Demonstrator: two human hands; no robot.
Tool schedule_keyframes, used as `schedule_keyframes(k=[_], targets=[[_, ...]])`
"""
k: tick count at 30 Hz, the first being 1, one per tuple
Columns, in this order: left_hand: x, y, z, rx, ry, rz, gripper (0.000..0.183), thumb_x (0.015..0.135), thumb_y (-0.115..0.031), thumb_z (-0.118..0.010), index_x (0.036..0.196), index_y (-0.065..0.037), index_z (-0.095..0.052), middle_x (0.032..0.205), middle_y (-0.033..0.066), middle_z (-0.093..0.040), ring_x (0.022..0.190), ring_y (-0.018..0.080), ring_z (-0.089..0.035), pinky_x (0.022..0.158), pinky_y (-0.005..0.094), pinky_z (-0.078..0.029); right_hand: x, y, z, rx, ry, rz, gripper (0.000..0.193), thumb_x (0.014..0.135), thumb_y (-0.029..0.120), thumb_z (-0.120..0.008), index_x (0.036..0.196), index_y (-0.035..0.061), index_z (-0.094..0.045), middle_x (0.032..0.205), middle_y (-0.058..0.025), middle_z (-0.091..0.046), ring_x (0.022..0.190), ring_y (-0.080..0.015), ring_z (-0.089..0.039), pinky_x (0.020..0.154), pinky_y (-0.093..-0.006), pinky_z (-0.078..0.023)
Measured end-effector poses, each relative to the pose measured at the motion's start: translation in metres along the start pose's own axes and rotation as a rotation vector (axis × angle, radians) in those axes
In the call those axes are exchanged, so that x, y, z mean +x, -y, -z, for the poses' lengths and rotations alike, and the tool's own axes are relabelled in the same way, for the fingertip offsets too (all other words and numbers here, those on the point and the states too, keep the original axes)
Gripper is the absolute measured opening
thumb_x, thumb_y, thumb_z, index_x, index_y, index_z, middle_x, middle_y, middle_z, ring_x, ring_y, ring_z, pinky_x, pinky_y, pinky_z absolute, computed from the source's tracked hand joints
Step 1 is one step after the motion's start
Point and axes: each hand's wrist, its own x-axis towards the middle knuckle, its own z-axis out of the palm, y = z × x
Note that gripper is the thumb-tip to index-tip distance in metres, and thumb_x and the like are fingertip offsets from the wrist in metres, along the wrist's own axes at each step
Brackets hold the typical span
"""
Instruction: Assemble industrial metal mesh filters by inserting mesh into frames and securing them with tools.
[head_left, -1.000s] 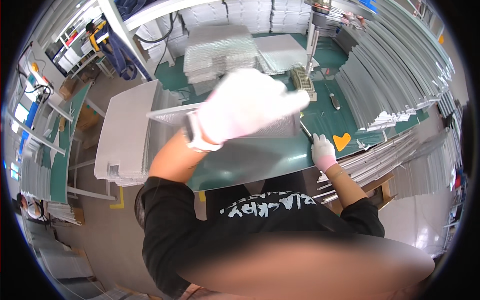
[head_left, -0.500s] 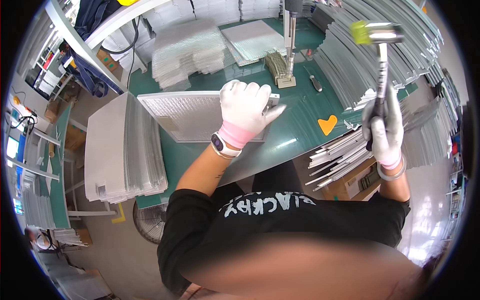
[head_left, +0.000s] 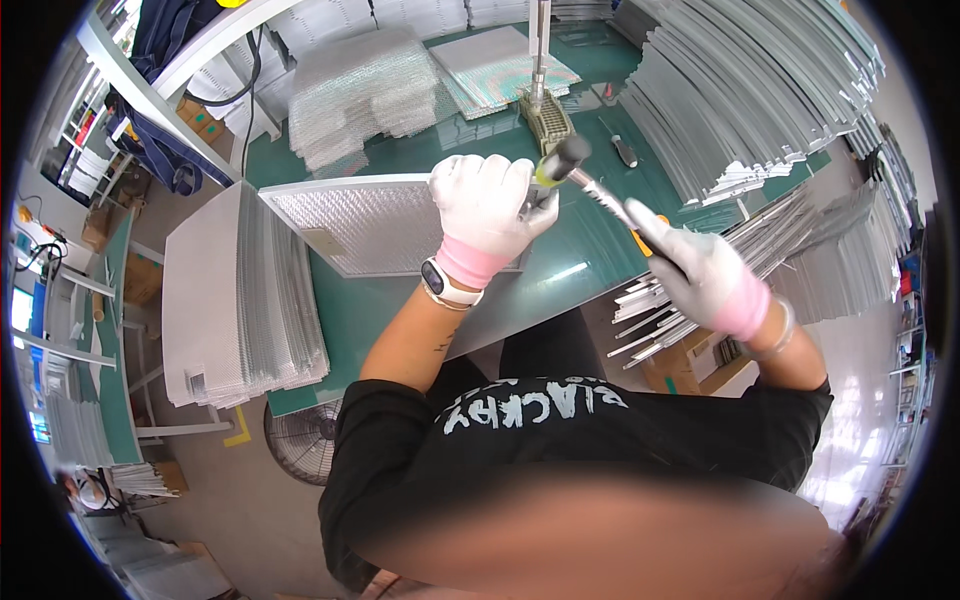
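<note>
In a white glove with a pink cuff, my left hand (head_left: 484, 208) is closed on the right end of a framed mesh panel (head_left: 385, 228). The panel stands tilted on edge on the green table (head_left: 350, 335), and my fingers cover its upper right corner. A two-faced mallet (head_left: 606, 200) is in my right hand (head_left: 704, 272), gloved the same way, with the fingers wrapped round the handle. Its head, one face dark and the other yellow-green, is beside my left thumb at the panel's right end. Whether it touches the panel, I cannot tell.
Stacked sheets (head_left: 240, 300) rise left of the panel. Mesh sheets (head_left: 360, 95) lie behind it, beside a metal stand (head_left: 545, 115) and a screwdriver (head_left: 624, 150). Grey strips (head_left: 745, 100) pile up at the right. An orange scraper (head_left: 641, 243) is mostly behind my right hand. A fan (head_left: 300, 440) stands below.
My right hand has swung the mallet down and left, from raised at the right to beside my left hand. The left hand keeps its hold on the panel. The view has shifted slightly.
</note>
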Motion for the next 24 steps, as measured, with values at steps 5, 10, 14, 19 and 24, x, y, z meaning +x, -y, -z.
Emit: schedule_keyframes(k=[5, 10, 14, 19, 24], targets=[[0.007, -0.004, 0.005, -0.055, -0.084, -0.033, 0.026, 0.062, -0.030, -0.078, 0.072, -0.017, -0.057, 0.066, -0.0001, -0.047, 0.066, 0.0216, -0.050, 0.071, 0.0398, -0.039, 0.001, -0.055, -0.051, 0.276, 0.044, -0.213, 0.062, 0.087, 0.005, -0.054, 0.147, 0.0106, -0.040, 0.085, -0.0225, -0.065, 0.076, -0.0346, -0.067, 0.077, -0.0417, -0.053], [0.005, -0.017, 0.017, -0.051, -0.080, -0.006, 0.025, 0.067, -0.031, -0.076, 0.068, -0.017, -0.055, 0.065, -0.0002, -0.046, 0.066, 0.0213, -0.049, 0.073, 0.0402, -0.038, 0.034, -0.110, -0.126, -0.256, 0.390, -0.329, 0.058, 0.088, 0.010, -0.056, 0.144, 0.0135, -0.045, 0.121, -0.0226, -0.058, 0.109, -0.0375, -0.060, 0.096, -0.0414, -0.048], [0.002, -0.023, 0.020, -0.015, -0.084, 0.018, 0.025, 0.069, -0.029, -0.075, 0.063, -0.017, -0.053, 0.062, -0.0006, -0.046, 0.064, 0.0206, -0.048, 0.074, 0.0404, -0.037, 0.126, -0.075, -0.046, -0.319, -0.706, 0.279, 0.055, 0.084, 0.012, -0.063, 0.137, 0.0051, -0.048, 0.135, -0.0245, -0.047, 0.122, -0.0418, -0.047, 0.106, -0.0497, -0.037], [0.008, -0.020, 0.013, -0.008, -0.013, 0.028, 0.022, 0.065, -0.027, -0.077, 0.065, -0.016, -0.057, 0.060, -0.0013, -0.047, 0.062, 0.0211, -0.049, 0.070, 0.0398, -0.035, 0.207, -0.009, 0.100, 0.229, -0.879, 0.489, 0.038, 0.089, 0.017, -0.064, 0.124, 0.0032, -0.057, 0.102, -0.0118, -0.064, 0.092, -0.0202, -0.062, 0.081, -0.0315, -0.050], [0.014, -0.011, 0.001, -0.018, -0.040, 0.067, 0.021, 0.065, -0.025, -0.076, 0.063, -0.016, -0.057, 0.058, -0.0005, -0.048, 0.059, 0.0219, -0.049, 0.066, 0.0397, -0.036, 0.225, 0.045, 0.098, 0.999, -0.642, 0.419, 0.018, 0.093, 0.024, -0.063, 0.102, 0.0093, -0.064, 0.078, -0.0028, -0.064, 0.069, -0.0104, -0.062, 0.062, -0.0221, -0.049]])
